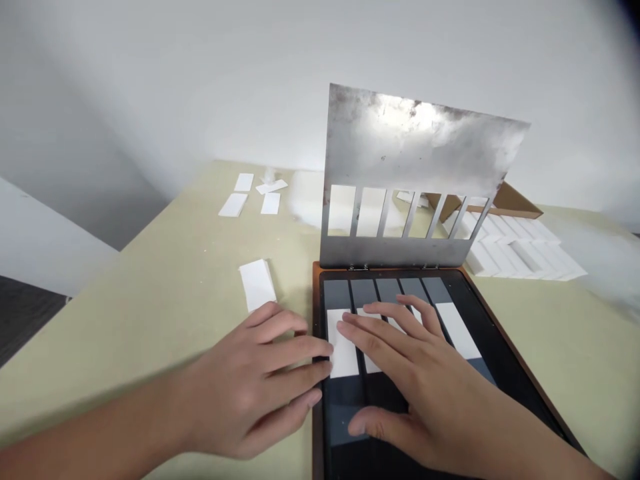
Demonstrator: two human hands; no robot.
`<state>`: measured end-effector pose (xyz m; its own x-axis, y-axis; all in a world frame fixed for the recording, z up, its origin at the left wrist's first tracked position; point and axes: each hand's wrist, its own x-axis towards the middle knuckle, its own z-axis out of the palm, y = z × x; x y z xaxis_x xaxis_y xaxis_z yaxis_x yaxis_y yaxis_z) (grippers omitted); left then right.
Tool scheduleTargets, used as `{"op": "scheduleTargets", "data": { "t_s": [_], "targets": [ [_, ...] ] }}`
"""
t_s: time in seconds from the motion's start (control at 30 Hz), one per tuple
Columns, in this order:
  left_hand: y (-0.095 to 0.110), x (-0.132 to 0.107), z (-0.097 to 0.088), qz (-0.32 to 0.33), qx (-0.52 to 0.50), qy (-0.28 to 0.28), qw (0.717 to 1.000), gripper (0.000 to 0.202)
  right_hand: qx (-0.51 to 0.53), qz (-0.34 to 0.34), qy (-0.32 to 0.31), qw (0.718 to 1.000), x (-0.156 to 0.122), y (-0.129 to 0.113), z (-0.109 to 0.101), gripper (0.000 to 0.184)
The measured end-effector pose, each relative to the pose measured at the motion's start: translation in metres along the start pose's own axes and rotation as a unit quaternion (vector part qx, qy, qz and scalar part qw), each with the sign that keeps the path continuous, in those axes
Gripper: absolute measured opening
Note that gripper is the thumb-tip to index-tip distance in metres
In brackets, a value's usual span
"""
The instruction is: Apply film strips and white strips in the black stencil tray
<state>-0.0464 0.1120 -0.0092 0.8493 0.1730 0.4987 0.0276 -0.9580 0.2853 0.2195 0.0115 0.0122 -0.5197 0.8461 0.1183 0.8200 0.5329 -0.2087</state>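
Note:
A black tray [520, 407] with an orange-brown edge lies in front of me, with white cards set in a row across its grey strips. My right hand [415, 373] is spread over the row, its fingertips by the leftmost white card [343, 360] and its neighbours, partly covering them. At the tray's left edge, my left hand [260, 380] has its fingers stretched out, the tips touching or just over that leftmost card. Farther right, another white card [457, 330] shows in full. A hinged metal plate [420, 147] with rectangular slots stands raised at the tray's back.
A stack of white cards [257, 285] lies left of the tray. Several loose white cards [233, 205] are near the table's back left. Rows of white card stacks [525, 257] and a brown cardboard box [520, 201] stand behind the plate on the right.

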Motion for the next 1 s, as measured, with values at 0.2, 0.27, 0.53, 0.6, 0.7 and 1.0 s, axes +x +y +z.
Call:
{"op": "scheduleTargets", "data": {
  "t_s": [0.2,0.27,0.53,0.6,0.7,1.0],
  "targets": [
    [-0.001,0.003,-0.002,-0.004,0.002,-0.033,0.999,0.029,0.004,-0.003,-0.02,1.0,0.0,0.0,0.005,0.075],
    [-0.001,0.002,-0.001,-0.005,-0.003,-0.035,0.999,0.029,0.004,-0.006,-0.028,1.0,0.0,-0.001,0.006,0.074],
    [-0.006,-0.003,0.001,-0.004,-0.032,-0.025,0.999,0.031,-0.016,-0.007,-0.021,1.0,-0.001,-0.004,0.008,0.066],
    [-0.003,-0.006,-0.002,0.034,-0.028,0.0,0.999,0.029,-0.016,-0.004,-0.017,1.0,0.0,-0.004,0.008,0.063],
    [0.009,-0.007,-0.005,0.099,-0.006,0.005,0.995,0.031,-0.008,0.007,0.0,1.0,0.002,-0.002,0.01,0.056],
    [0.012,-0.006,0.006,0.111,0.007,-0.073,0.991,0.049,0.039,0.036,0.042,0.998,0.009,0.0,0.01,0.038]
  ]
}}
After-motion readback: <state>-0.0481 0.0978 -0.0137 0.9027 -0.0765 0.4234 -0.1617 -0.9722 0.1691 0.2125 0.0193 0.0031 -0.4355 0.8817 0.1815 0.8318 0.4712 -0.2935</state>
